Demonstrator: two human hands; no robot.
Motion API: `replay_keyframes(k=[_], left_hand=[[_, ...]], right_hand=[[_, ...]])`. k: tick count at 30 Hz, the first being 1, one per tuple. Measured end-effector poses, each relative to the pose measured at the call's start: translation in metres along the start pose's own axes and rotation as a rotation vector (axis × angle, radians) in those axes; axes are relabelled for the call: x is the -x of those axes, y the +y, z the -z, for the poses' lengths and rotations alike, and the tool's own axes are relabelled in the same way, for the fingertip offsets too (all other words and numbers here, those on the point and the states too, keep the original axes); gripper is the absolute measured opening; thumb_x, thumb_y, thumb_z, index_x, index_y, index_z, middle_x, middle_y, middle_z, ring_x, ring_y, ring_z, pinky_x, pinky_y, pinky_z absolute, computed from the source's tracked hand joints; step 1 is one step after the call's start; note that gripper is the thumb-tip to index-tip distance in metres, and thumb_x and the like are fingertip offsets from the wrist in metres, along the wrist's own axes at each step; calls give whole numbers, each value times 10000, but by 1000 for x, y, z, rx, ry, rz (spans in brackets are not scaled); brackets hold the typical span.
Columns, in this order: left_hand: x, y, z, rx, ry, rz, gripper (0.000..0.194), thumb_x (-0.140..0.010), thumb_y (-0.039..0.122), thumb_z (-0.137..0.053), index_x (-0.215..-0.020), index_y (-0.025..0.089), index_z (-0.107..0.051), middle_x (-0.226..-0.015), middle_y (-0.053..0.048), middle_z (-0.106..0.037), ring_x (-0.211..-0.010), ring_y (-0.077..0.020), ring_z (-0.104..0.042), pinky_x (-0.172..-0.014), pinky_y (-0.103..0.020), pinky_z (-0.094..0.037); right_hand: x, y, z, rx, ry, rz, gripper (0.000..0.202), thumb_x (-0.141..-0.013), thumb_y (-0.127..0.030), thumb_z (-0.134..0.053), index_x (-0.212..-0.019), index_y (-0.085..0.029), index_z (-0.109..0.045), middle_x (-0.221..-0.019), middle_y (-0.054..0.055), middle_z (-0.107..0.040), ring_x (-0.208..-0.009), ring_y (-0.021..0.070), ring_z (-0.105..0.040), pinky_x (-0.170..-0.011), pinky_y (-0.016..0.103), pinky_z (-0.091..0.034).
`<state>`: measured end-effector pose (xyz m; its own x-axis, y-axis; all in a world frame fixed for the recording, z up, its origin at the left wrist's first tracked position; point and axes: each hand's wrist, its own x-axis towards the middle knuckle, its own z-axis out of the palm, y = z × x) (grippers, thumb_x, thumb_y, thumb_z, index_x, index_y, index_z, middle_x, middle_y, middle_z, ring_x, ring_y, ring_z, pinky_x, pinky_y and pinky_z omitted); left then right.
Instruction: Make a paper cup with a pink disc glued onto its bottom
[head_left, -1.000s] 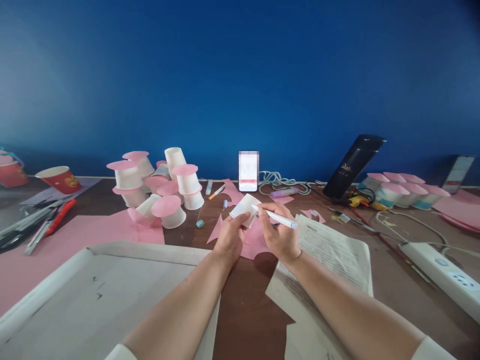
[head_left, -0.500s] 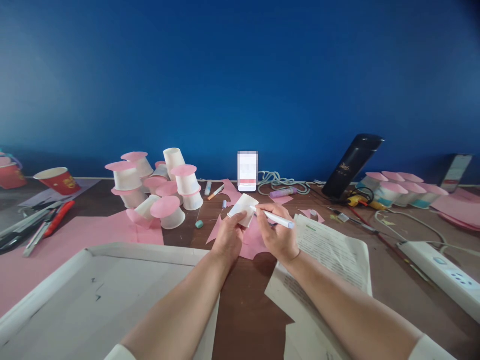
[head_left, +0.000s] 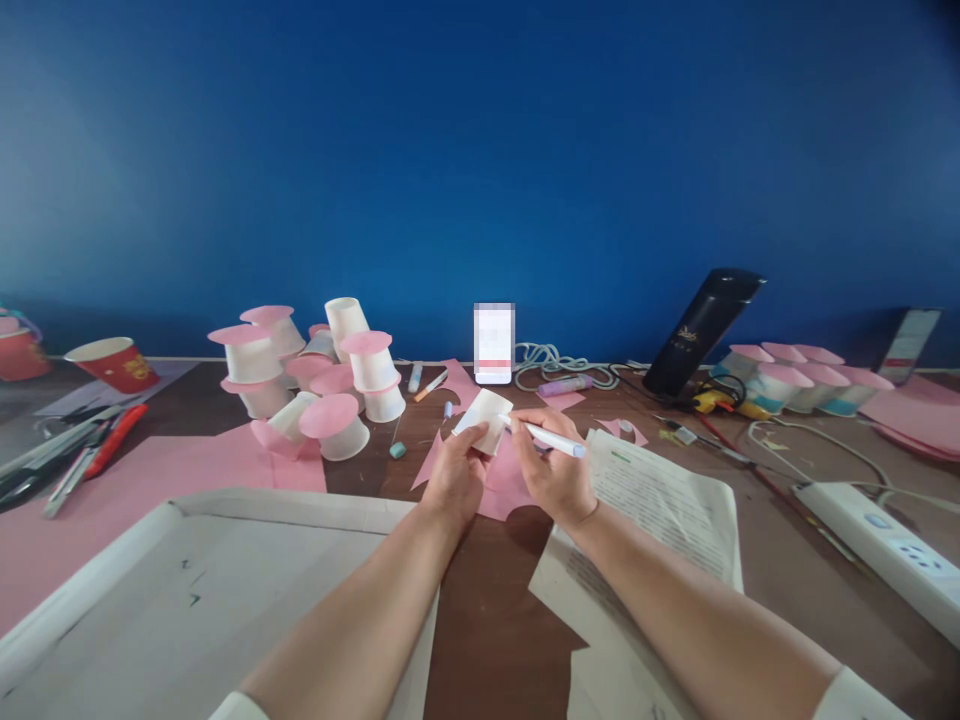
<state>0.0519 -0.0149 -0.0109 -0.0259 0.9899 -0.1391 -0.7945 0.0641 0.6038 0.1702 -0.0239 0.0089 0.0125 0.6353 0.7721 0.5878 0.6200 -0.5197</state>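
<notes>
My left hand [head_left: 459, 470] pinches a small white piece of paper [head_left: 485, 415] by its lower edge, thumb on top. In my right hand [head_left: 553, 465] is a white marker pen [head_left: 551, 438], its tip end touching or just above the paper's right side. Any marks on the paper are too faint to make out. Pink paper scraps [head_left: 511, 480] lie under both hands. Just beyond them stands a phone [head_left: 494, 345] with a lit screen, partly blurred.
White paper cups with pink discs [head_left: 251, 358] stand stacked at left, near a red cup [head_left: 124, 366] and a box cutter [head_left: 71, 475]. A shallow white tray [head_left: 277, 505] fills the front left. At right are printed sheets [head_left: 660, 500], a black flask [head_left: 701, 330] and a power strip [head_left: 889, 545].
The view has shifted very slightly. Both hands keep their grip on the paper and the marker pen, with the paper tilted a touch differently.
</notes>
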Motion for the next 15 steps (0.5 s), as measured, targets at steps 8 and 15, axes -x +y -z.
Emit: replay_keyframes(k=[8, 15], left_hand=[[2, 2, -2, 12, 2, 10, 204, -691, 132, -694, -895, 149, -687, -935, -48, -713, -933, -179, -650, -880, -275, -464], [-1, 0, 2, 1, -10, -12, 220, -687, 151, -711, -906, 141, -689, -926, -45, -709, -849, -151, -649, -800, -249, -471]], right_hand=[[1, 2, 1, -54, -10, 17, 116, -888, -262, -536, -938, -220, -632, -892, 50, -688, -857, 201, -645, -807, 369, -507], [1, 8, -2, -184, -3, -167, 237, -931, -313, -480, -1117, -238, -607, -961, 60, -695, -780, 177, -673, -716, 337, -552]])
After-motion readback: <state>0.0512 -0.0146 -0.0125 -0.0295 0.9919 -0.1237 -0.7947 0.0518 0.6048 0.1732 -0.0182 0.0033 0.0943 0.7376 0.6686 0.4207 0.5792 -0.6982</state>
